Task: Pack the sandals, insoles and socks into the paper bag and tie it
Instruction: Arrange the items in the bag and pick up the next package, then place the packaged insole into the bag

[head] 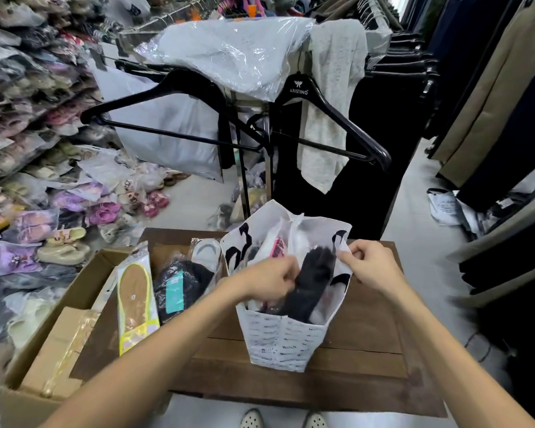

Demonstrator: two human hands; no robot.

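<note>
A white printed paper bag stands upright and open on the brown wooden table. My left hand is at the bag's mouth, gripping black socks that reach down into the bag. My right hand pinches the bag's right rim and holds it open. White and pink wrapped items lie deeper inside the bag. Left of the bag lie a packed insole with a yellow border, a bagged black sock bundle with a teal label and a white sandal in plastic.
A cardboard box stands against the table's left side. Bagged sandals are piled on the floor and on shelves to the left. Black hangers on a rack hang beyond the table. Racks of trousers line the right.
</note>
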